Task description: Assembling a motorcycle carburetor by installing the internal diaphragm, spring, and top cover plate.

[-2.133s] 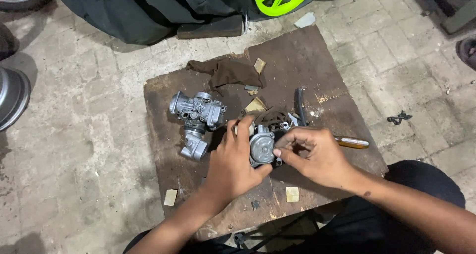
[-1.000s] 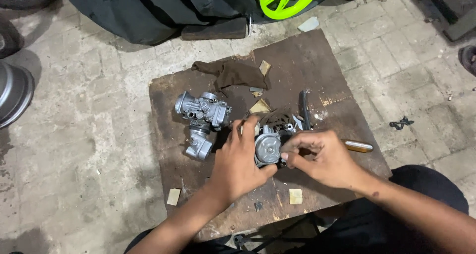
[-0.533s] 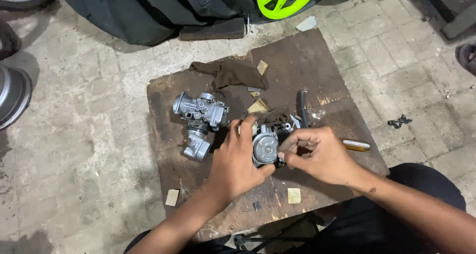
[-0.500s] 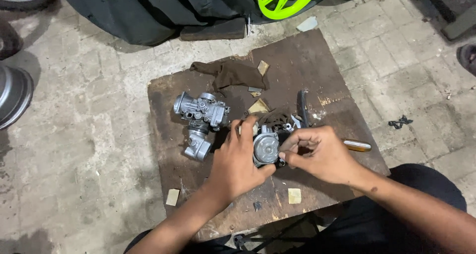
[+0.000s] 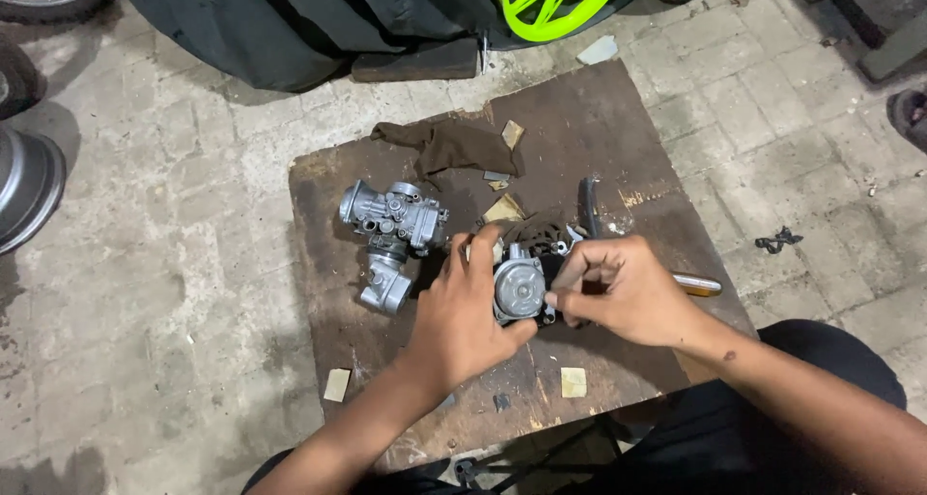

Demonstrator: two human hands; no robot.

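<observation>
Dull grey cast-metal carburetor, rough stained wooden board (scuffed), limp brown cloth rag

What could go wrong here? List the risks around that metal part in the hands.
1. The left hand grips the grey metal part while the right hand works at its edge; a slip could pinch a finger.
2. Small scraps lie on the dark board; any loosened small piece might get lost among them or on the paved floor.
3. The second carburettor lies close by and could be knocked.
</observation>
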